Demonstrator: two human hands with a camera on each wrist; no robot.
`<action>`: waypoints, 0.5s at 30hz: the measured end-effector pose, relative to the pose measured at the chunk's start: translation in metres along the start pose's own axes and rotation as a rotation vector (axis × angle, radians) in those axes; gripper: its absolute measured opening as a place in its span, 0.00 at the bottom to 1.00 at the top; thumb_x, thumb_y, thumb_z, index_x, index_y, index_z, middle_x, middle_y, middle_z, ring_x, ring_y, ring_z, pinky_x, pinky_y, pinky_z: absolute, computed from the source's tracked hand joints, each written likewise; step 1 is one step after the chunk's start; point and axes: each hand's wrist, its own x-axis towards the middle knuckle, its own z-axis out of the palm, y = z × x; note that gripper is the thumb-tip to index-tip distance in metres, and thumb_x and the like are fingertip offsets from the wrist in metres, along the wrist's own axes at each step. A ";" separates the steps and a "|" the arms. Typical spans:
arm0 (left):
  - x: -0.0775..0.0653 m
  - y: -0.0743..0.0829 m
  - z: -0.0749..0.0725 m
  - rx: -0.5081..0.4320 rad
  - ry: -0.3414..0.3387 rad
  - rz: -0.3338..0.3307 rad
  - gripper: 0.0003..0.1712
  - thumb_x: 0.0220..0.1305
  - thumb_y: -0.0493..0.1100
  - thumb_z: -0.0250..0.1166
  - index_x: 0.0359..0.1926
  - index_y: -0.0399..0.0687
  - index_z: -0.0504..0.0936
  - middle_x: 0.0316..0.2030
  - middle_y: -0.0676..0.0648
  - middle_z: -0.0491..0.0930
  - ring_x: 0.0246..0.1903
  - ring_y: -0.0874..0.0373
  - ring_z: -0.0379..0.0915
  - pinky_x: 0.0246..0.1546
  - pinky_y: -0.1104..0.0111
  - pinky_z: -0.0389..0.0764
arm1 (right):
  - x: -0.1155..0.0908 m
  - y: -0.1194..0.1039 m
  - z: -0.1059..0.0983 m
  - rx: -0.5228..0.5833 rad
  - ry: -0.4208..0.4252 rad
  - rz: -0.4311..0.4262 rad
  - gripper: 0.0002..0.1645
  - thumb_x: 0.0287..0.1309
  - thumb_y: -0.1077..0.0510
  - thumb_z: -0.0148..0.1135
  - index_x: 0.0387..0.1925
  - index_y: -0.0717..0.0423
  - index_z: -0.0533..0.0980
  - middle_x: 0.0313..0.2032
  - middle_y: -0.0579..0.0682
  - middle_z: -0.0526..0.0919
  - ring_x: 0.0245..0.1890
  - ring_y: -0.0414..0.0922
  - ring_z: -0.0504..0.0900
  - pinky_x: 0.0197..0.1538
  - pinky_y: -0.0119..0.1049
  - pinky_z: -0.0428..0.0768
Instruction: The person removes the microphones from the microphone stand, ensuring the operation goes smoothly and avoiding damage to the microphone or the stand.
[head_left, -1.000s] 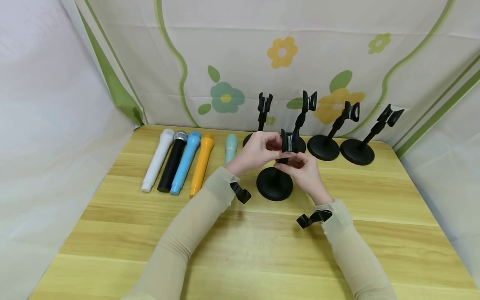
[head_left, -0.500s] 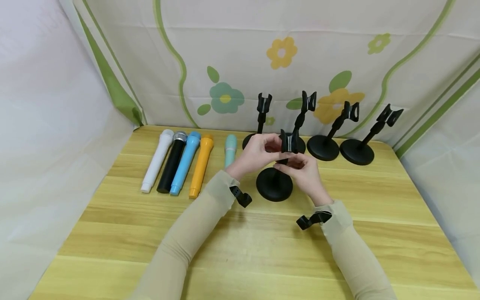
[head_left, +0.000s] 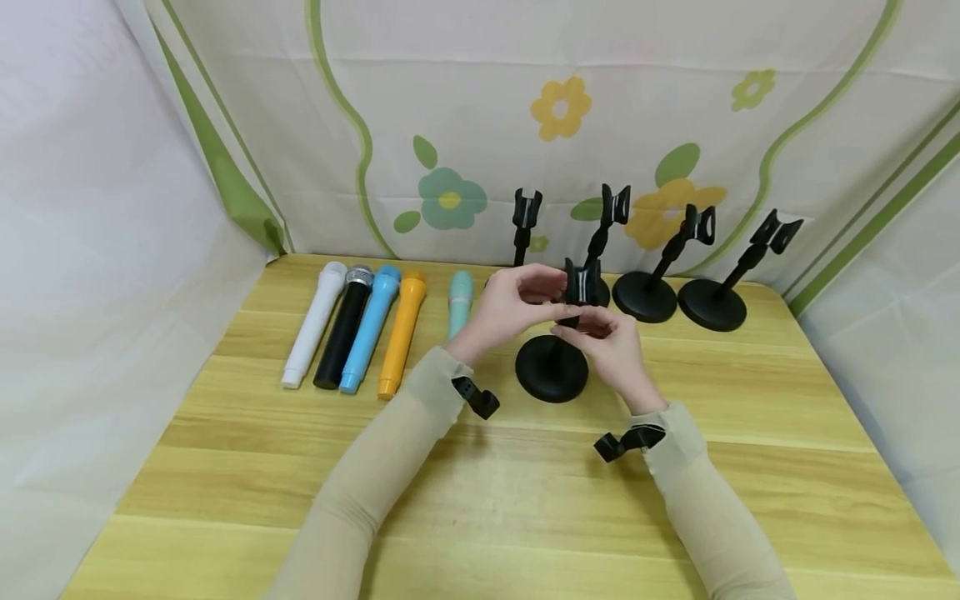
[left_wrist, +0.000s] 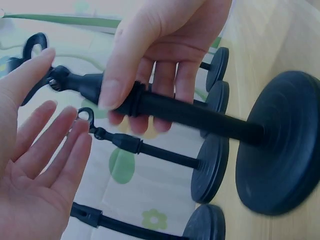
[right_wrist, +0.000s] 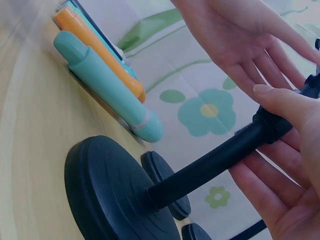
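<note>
A black desk microphone stand [head_left: 551,369] with a round base and a clip on top stands mid-table. My left hand [head_left: 513,308] holds the clip [head_left: 582,282] at its top; in the left wrist view the thumb lies against the clip and the other fingers extend beside it. My right hand [head_left: 611,346] grips the stem [left_wrist: 200,116] just below the joint, its thumb on the collar and its fingers behind. Behind my left wrist a mint-green microphone [head_left: 461,300] lies on the table, partly hidden in the head view.
White [head_left: 315,325], black [head_left: 345,329], blue [head_left: 371,329] and orange microphones [head_left: 402,333] lie side by side at left. Several more black stands [head_left: 712,304] stand along the back edge, near a flowered curtain [head_left: 480,125]; my left hand partly hides the leftmost one.
Both hands stay on the stand with almost no movement. The head view shifts slightly.
</note>
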 end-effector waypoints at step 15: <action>-0.020 -0.017 -0.028 0.024 0.092 -0.026 0.25 0.61 0.51 0.76 0.58 0.51 0.85 0.56 0.49 0.83 0.56 0.60 0.77 0.63 0.59 0.73 | 0.013 0.012 -0.024 -0.008 0.113 0.020 0.18 0.59 0.63 0.74 0.47 0.71 0.84 0.43 0.59 0.88 0.38 0.40 0.87 0.45 0.28 0.83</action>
